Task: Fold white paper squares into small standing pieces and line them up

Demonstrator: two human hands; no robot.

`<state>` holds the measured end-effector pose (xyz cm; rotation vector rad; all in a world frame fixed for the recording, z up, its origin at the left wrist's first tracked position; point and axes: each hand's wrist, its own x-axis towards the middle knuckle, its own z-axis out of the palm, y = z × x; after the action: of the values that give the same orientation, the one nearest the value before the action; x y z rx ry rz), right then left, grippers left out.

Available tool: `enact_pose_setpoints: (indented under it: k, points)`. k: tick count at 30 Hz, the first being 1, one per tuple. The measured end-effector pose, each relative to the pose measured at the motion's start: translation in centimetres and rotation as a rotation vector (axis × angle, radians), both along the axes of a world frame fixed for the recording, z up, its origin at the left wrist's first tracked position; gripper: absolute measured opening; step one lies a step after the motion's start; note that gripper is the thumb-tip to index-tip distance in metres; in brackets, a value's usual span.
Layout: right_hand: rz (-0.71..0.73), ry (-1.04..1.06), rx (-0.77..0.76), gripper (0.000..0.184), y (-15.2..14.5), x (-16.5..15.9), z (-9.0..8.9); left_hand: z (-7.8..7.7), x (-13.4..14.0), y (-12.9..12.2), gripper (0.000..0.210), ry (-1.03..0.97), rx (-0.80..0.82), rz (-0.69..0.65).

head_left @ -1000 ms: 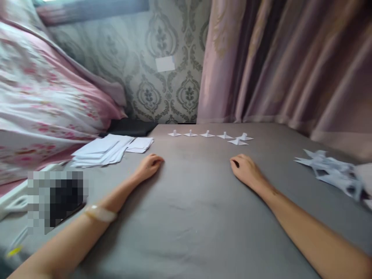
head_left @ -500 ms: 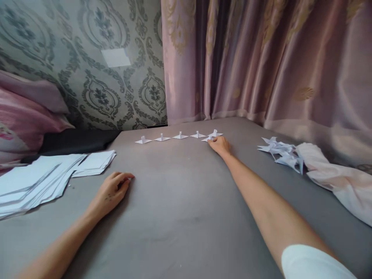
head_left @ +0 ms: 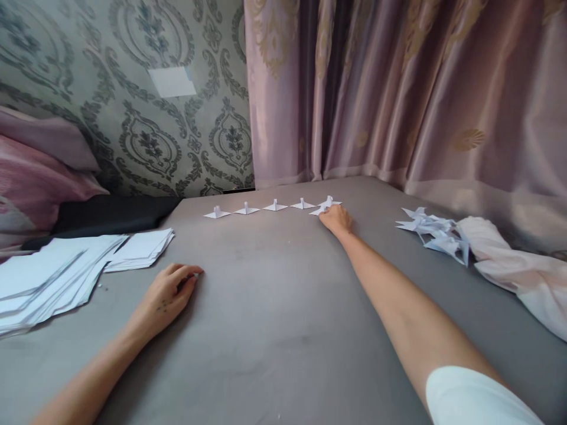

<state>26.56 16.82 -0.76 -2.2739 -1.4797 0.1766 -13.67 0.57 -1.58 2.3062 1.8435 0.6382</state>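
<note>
At the far side of the grey surface my right hand (head_left: 337,219) is closed at the fingertips on a folded white paper crane (head_left: 318,210), whose near side the hand partly hides. Just behind it sits another paper crane (head_left: 329,201). Leftward from there runs a row of similar cranes, from one paper crane (head_left: 302,204) to the leftmost crane (head_left: 217,213), all with wings spread. My left hand (head_left: 170,292) rests on the surface nearer to me, its fingers loosely curled and the thumb tip against the index finger. Nothing shows in it.
Large white sheets (head_left: 39,283) lie fanned at the left, beside a smaller stack of white paper (head_left: 140,249). Several folded paper pieces (head_left: 436,233) are heaped at the right against a pale cloth (head_left: 518,265). Curtains (head_left: 376,100) and a patterned wall (head_left: 146,130) border the far side.
The view has shifted slightly. My right hand stays at the same paper crane, with its fingers a little lower over it. My left hand keeps its place.
</note>
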Motion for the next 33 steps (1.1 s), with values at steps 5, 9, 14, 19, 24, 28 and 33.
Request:
enact_pose_setpoints:
  k: [5,9,14,19,24,28,33]
  points:
    - [0.032,0.002,-0.012,0.027,-0.4,0.1,0.3,0.2,0.1,-0.1,0.035,0.013,0.020,0.001]
    - [0.097,0.000,-0.011,0.032,-1.6,0.3,0.6,0.2,0.1,0.2,0.035,0.018,0.030,-0.020]
    - [0.153,-0.019,0.024,0.030,-4.1,-0.1,1.1,-0.4,0.5,0.2,0.034,0.016,0.087,-0.031]
    - [0.335,-0.020,0.083,0.033,-7.4,-2.3,0.2,0.6,0.9,-0.3,0.031,-0.001,0.096,-0.029]
    - [0.567,-0.002,0.089,0.030,-11.8,-5.5,-1.3,2.8,-1.7,1.4,0.031,-0.027,-0.008,0.157]
    - [0.534,0.023,0.109,0.027,-13.3,-6.8,-1.5,4.4,-6.2,5.1,0.040,0.029,0.041,0.449]
    - [0.505,0.049,0.106,0.027,-13.1,-6.8,-1.6,4.8,-9.0,8.4,0.057,0.101,-0.114,0.574]
